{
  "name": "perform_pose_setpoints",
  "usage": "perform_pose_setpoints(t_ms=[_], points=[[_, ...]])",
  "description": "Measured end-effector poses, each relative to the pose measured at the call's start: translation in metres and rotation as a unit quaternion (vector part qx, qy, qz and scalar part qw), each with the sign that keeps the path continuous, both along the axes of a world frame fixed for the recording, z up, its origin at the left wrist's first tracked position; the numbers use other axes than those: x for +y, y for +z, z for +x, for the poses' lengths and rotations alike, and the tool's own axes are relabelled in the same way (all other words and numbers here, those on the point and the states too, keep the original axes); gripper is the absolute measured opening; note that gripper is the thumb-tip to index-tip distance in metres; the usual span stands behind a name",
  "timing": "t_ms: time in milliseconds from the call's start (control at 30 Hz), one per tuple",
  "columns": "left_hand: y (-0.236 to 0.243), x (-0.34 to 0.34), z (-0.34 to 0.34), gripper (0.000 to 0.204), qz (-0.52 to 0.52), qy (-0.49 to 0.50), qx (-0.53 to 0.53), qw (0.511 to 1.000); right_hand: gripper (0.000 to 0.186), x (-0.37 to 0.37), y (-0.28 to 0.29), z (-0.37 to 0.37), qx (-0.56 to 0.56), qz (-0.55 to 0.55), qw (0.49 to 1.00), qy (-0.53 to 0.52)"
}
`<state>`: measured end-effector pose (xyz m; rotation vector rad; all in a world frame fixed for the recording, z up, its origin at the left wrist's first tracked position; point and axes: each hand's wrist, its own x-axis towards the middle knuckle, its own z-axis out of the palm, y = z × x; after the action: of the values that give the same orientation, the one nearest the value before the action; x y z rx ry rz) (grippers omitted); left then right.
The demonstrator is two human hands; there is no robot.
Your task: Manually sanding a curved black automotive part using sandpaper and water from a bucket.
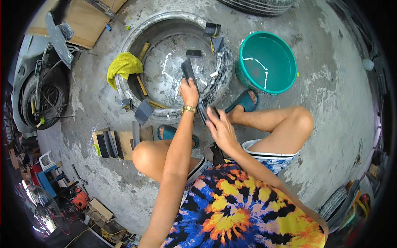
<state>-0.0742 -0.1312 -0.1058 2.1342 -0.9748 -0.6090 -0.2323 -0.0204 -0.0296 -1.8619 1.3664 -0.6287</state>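
My left hand is closed around the middle of a long, narrow dark strip, which slants from over the tire towards my lap. At its near end my right hand is bent, thumb and fingers pressing a small dark piece against the strip. I cannot make out what kind of piece this is. Beyond both hands a worn tire lies flat on the floor, with a small dark block inside its ring. Dark folded sheets and a yellow-green cloth rest on the tire's edge.
A green bucket holding water stands right of the tire. Dark strips and boards lie left of my knee. A car part with a wheel stands far left, a fan lower left. Another tire lies at the top.
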Motion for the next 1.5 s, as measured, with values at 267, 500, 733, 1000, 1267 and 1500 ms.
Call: perform_pose_setpoints(t_ms=[267,500,733,1000,1267,1500], points=[[0.003,0.000,-0.007,0.034,-0.013,0.023,-0.001,1.000,0.044,0.014,-0.003,-0.012,-0.006,0.019,1.000,-0.002],[0.000,0.002,0.003,0.036,-0.025,0.030,0.029,0.999,0.043,0.032,-0.012,-0.019,-0.011,-0.007,1.000,0.005],[-0.031,0.007,0.024,0.041,-0.041,0.008,0.005,0.999,0.045,-0.066,-0.022,-0.003,-0.049,0.016,0.998,0.031],[-0.003,0.005,0.022,0.046,-0.029,-0.072,0.116,0.990,0.045,-0.228,-0.015,-0.145,0.204,0.005,0.972,-0.121],[0.007,0.008,0.016,0.056,-0.018,-0.078,0.131,0.988,0.052,-0.267,-0.106,-0.165,0.347,0.119,0.927,-0.078],[0.032,0.004,0.013,0.064,0.029,-0.093,0.154,0.983,0.043,-0.211,0.015,-0.168,0.072,0.130,0.989,0.024]])
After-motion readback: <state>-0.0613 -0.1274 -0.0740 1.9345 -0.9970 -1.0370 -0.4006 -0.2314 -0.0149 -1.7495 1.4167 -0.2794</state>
